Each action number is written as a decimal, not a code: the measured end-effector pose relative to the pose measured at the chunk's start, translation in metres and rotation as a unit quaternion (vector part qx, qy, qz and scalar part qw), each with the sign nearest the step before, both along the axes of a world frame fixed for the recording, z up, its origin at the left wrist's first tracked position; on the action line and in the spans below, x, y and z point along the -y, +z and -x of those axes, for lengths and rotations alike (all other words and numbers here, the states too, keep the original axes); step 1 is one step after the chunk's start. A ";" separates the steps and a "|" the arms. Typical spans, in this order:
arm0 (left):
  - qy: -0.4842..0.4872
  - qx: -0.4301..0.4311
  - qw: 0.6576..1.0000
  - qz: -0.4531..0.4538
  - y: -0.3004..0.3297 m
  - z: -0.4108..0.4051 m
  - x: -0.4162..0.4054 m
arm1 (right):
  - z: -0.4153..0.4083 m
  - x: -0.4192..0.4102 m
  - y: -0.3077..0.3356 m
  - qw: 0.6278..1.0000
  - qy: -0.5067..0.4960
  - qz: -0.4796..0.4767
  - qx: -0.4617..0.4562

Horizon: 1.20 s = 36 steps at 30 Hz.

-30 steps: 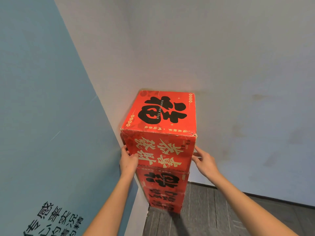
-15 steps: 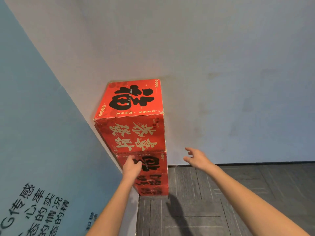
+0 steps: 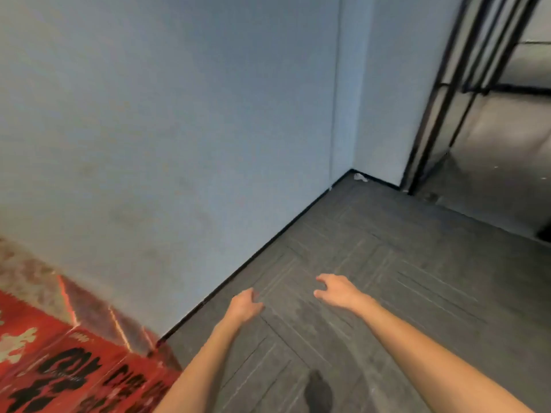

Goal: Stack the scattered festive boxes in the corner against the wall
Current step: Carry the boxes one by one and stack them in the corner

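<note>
Stack of red festive boxes (image 3: 68, 374) was seen at the lower left edge of the view, blurred, standing against the pale wall (image 3: 179, 129). Black and cream lettering was noted on its faces, but it could not be read. Box edges were visible as light seams on the side facing the wall; how many boxes made up the stack could not be told from this view.

Neither hand was in contact with the stack. The left hand (image 3: 245, 305) was held out over the floor, just right of the stack's corner, fingers loosely curled and close together, nothing gripped. The right hand (image 3: 338, 290) was held a little farther forward and to the right, well apart from the boxes, fingers relaxed and slightly spread, thumb set apart, nothing held. Both forearms were bare and reached in from the bottom of the view.

Dark grey carpet tiles (image 3: 387, 278) with a lined pattern were recorded underfoot. A black skirting strip (image 3: 268, 239) ran along the foot of the wall to an inner corner, where a small pale scrap (image 3: 360, 177) lay on the floor. A black-framed glass partition (image 3: 465, 93) stood at the upper right. A dark shoe tip (image 3: 319, 394) showed at the bottom edge.
</note>
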<state>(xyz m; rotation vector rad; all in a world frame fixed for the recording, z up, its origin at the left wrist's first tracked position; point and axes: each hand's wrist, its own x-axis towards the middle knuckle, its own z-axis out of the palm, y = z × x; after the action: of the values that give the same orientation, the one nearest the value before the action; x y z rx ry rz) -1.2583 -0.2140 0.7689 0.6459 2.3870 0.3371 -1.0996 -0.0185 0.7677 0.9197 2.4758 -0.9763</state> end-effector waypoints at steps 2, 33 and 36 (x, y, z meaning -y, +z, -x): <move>-0.081 0.009 0.997 -0.003 0.000 -0.057 -0.076 | -0.081 -0.052 -0.005 0.996 -0.086 -0.005 0.012; -0.795 0.095 0.592 0.088 -0.081 -0.866 -0.511 | -0.827 -0.080 -0.033 0.500 -0.863 0.066 0.031; -0.794 0.097 0.595 0.083 -0.088 -0.922 -0.516 | -0.873 -0.077 -0.055 0.480 -0.875 0.065 0.014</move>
<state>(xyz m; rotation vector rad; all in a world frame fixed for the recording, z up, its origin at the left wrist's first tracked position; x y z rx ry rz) -0.3366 0.3015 0.6812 2.0934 0.8209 -0.5751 -0.2269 0.0585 0.7128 3.2552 0.3952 -1.2831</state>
